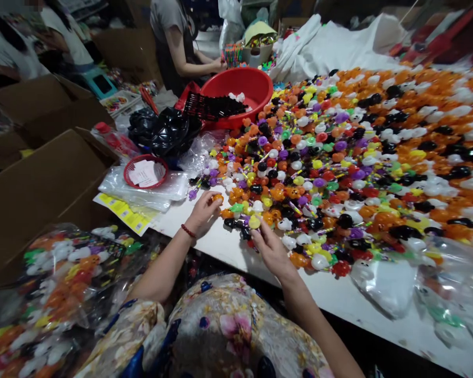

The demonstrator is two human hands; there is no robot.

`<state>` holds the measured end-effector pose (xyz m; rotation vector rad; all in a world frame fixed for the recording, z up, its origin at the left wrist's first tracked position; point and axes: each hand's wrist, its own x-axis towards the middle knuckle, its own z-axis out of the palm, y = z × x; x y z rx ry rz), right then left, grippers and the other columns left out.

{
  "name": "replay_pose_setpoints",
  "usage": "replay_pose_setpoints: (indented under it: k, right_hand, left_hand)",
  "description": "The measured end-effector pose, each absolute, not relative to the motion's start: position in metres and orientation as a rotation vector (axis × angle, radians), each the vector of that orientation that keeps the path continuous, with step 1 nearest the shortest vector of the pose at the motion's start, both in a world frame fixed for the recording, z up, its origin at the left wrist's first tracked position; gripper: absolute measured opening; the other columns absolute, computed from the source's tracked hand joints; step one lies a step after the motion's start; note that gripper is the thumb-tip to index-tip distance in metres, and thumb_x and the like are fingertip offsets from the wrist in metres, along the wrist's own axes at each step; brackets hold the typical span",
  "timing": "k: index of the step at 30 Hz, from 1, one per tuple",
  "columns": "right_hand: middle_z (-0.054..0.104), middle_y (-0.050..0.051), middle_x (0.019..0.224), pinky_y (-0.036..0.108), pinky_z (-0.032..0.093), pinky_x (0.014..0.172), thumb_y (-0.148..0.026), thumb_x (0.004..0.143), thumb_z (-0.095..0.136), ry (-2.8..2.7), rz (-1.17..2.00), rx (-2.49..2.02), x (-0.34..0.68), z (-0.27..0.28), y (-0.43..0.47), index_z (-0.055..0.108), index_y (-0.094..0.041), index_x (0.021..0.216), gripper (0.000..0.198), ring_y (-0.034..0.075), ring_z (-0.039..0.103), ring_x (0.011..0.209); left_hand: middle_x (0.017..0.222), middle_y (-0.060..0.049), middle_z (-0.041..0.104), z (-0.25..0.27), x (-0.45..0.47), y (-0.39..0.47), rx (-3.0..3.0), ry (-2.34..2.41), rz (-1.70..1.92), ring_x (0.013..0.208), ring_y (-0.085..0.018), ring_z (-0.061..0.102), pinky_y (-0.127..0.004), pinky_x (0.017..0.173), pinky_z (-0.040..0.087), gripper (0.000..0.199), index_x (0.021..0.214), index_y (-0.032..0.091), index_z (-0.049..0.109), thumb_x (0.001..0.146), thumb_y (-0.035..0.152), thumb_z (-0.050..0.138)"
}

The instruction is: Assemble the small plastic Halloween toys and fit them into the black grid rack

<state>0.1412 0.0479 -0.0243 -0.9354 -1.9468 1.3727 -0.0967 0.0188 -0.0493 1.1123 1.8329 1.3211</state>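
My left hand, with a dark red bead bracelet at the wrist, is closed around a small orange plastic toy at the near left edge of a large heap. My right hand reaches into the front of the heap, its fingers closed at a round yellow plastic toy. Just left of those fingers lies a black skeleton-like toy. The heap of small plastic toys mixes orange, white, black, purple, green and red pieces, some with striped sticks.
A red tub holds black pieces. Nearer stand a small red basket with white paper slips, clear bags and a yellow printed sheet. Cardboard boxes and bagged toys flank my left. Another person works beyond.
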Motion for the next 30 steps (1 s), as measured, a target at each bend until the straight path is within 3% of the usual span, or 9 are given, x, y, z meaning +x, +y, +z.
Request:
replay_pose_setpoints:
  k: [2, 8, 15, 19, 25, 30]
  right_hand:
    - [0.067, 0.008, 0.125, 0.04, 0.046, 0.104, -0.04, 0.098, 0.046, -2.044, 1.283, -0.812, 0.135, -0.024, 0.047, 0.063, -0.024, 0.127, 0.037, 0.023, 0.06, 0.119]
    - [0.073, 0.009, 0.101, 0.035, 0.055, 0.089, -0.029, 0.098, 0.049, -2.191, 0.9, -0.653, 0.128, -0.019, 0.05, 0.064, -0.024, 0.129, 0.035, 0.021, 0.068, 0.092]
    - [0.068, 0.012, 0.094, 0.036, 0.057, 0.078, -0.023, 0.099, 0.045, -2.352, 0.622, -0.63, 0.134, -0.024, 0.045, 0.062, -0.019, 0.129, 0.034, 0.024, 0.064, 0.088]
    - [0.067, 0.012, 0.09, 0.036, 0.057, 0.076, -0.021, 0.099, 0.042, -2.412, 0.59, -0.62, 0.138, -0.017, 0.042, 0.063, -0.016, 0.126, 0.034, 0.024, 0.063, 0.085]
    - [0.066, 0.009, 0.084, 0.031, 0.055, 0.071, -0.018, 0.097, 0.047, -2.404, 0.745, -0.588, 0.139, -0.01, 0.039, 0.068, -0.018, 0.11, 0.025, 0.021, 0.063, 0.078]
    - [0.063, 0.006, 0.076, 0.028, 0.052, 0.064, -0.014, 0.096, 0.045, -2.406, 0.776, -0.632, 0.134, -0.019, 0.028, 0.069, -0.018, 0.099, 0.025, 0.019, 0.061, 0.07]
  left_hand:
    - [0.091, -0.003, 0.06, -0.042, -0.089, 0.006, 0.94, 1.675, 1.354, 0.073, -0.014, 0.055, -0.027, 0.068, 0.048, 0.036, 0.106, 0.018, 0.065, 0.082, 0.045, 0.059]
    - [0.072, 0.003, 0.054, -0.026, -0.065, -0.014, 0.844, 1.462, 1.291, 0.06, -0.01, 0.044, -0.021, 0.056, 0.037, 0.041, 0.091, 0.018, 0.059, 0.075, 0.056, 0.065]
    - [0.066, 0.005, 0.045, -0.019, -0.044, -0.016, 1.111, 1.482, 1.214, 0.06, -0.011, 0.04, -0.024, 0.06, 0.036, 0.045, 0.082, 0.019, 0.053, 0.085, 0.063, 0.049]
    - [0.069, 0.002, 0.051, -0.019, -0.039, -0.017, 1.275, 1.594, 1.148, 0.067, -0.014, 0.046, -0.026, 0.065, 0.039, 0.048, 0.079, 0.02, 0.055, 0.086, 0.065, 0.041]
    - [0.061, 0.002, 0.045, -0.021, -0.031, -0.021, 1.316, 1.733, 1.046, 0.06, -0.014, 0.044, -0.026, 0.059, 0.036, 0.052, 0.067, 0.021, 0.048, 0.09, 0.063, 0.028]
    - [0.059, 0.001, 0.05, -0.028, -0.013, -0.028, 1.285, 1.895, 0.99, 0.06, -0.015, 0.049, -0.027, 0.06, 0.037, 0.049, 0.064, 0.022, 0.045, 0.093, 0.056, 0.025]
